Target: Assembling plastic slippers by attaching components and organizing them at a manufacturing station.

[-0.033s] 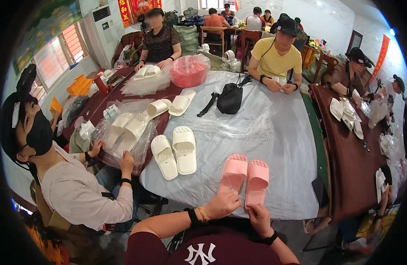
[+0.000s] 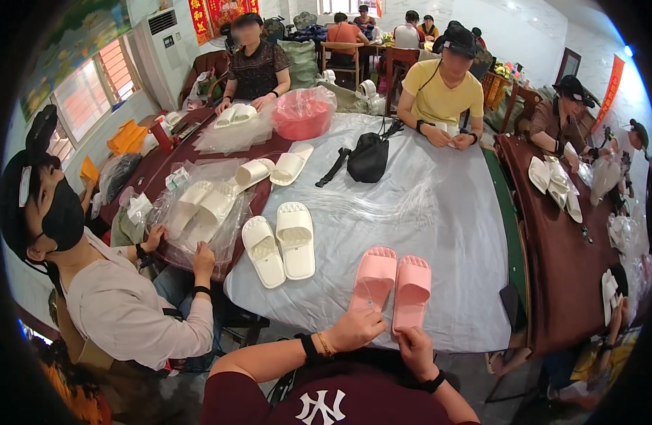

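Two pink slippers (image 2: 412, 292) lie side by side at the near edge of the covered table, toes away from me. My left hand (image 2: 358, 329) is closed in a pinch at the heel of the left one; what its fingertips hold is too small to make out. A thin clear strand (image 2: 369, 292) shows on that slipper, just beyond the fingers. My right hand (image 2: 416, 352) has its thumb and fingers closed on the heel edge of the right pink slipper. Left of these, a pair of white slippers (image 2: 296, 242) rests on the sheet, apart from both hands.
A pale plastic sheet (image 2: 453, 276) covers the table, with loose clear strands (image 2: 389, 202) and a black drawstring bag (image 2: 368, 159) on it. To the left, a person (image 2: 138, 283) handles bagged white slippers (image 2: 198, 205). A pink bagged bundle (image 2: 303, 117) stands farther back; others sit around.
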A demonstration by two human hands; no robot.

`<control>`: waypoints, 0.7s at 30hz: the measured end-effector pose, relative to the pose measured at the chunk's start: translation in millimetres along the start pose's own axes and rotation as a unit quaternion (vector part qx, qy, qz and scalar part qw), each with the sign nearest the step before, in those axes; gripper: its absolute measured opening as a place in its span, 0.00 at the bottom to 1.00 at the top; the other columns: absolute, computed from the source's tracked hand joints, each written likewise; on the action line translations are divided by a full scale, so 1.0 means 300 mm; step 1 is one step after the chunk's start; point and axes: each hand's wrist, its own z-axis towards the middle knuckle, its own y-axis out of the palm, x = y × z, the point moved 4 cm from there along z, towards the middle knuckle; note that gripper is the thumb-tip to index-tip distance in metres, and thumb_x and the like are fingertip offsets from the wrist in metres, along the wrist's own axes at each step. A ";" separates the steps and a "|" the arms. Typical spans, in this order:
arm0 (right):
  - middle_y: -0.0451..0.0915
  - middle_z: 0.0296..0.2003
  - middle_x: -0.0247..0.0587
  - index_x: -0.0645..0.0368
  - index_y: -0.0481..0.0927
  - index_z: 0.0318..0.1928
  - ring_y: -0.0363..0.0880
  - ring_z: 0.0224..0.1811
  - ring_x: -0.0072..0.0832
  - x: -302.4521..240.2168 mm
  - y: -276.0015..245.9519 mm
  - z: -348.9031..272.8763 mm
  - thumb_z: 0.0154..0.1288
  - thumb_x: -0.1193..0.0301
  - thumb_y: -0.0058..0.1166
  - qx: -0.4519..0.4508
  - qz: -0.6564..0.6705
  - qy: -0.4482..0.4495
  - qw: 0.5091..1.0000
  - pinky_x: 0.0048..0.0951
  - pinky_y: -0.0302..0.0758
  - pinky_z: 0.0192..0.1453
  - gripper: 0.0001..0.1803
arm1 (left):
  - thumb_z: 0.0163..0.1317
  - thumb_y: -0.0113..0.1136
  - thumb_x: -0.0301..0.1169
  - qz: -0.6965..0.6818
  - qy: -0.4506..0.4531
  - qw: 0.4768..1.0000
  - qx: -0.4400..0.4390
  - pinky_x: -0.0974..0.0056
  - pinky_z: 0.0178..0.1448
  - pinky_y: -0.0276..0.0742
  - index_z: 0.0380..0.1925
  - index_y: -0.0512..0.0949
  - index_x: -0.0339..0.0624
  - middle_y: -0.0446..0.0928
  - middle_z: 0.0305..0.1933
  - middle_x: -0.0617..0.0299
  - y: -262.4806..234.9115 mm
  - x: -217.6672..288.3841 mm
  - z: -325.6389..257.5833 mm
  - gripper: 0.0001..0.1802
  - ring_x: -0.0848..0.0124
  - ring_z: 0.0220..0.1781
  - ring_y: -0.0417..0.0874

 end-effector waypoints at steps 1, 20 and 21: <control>0.79 0.29 0.47 0.59 0.82 0.39 0.80 0.29 0.42 0.000 0.002 -0.001 0.61 0.74 0.60 -0.003 0.005 0.003 1.000 0.34 0.75 0.32 0.06 | 0.51 0.58 0.28 0.001 -0.002 1.000 -0.001 0.59 0.39 0.75 0.33 0.75 0.43 0.72 0.31 0.60 0.000 0.000 -0.002 0.08 0.61 0.34 0.78; 0.80 0.24 0.44 0.62 0.81 0.38 0.79 0.24 0.29 0.008 0.016 -0.035 0.62 0.77 0.57 0.006 0.031 0.018 0.999 0.27 0.73 0.31 0.04 | 0.52 0.58 0.29 0.008 -0.017 1.000 -0.012 0.60 0.38 0.75 0.33 0.75 0.44 0.72 0.31 0.60 0.000 0.000 -0.032 0.08 0.61 0.35 0.78; 0.79 0.24 0.44 0.62 0.81 0.37 0.79 0.24 0.31 0.007 0.013 -0.038 0.62 0.76 0.58 0.008 0.029 0.028 0.999 0.28 0.73 0.31 0.04 | 0.52 0.58 0.29 0.014 -0.015 1.000 0.000 0.59 0.38 0.75 0.33 0.75 0.44 0.72 0.31 0.60 -0.004 -0.008 -0.026 0.07 0.61 0.35 0.78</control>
